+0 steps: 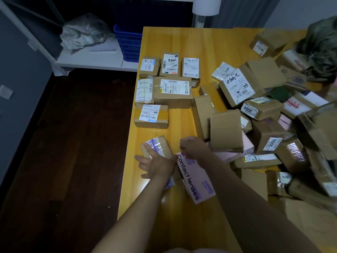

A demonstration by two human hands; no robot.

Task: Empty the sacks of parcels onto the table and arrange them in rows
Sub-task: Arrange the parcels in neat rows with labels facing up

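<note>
While the left grip (156, 165) lies flat, fingers spread, on the small brown taped cardboard parcel (162, 143) at the tabletop's (182, 42) left edge, the right grip (193, 147) curls over the far end of the pink oblong carton (196, 179) lying lengthwise just beside it.

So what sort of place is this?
Probably a small parcel-sorting room: a heap of labelled parcels on a wooden table, a sack at its far corner, a blue crate on a shelf.
</note>
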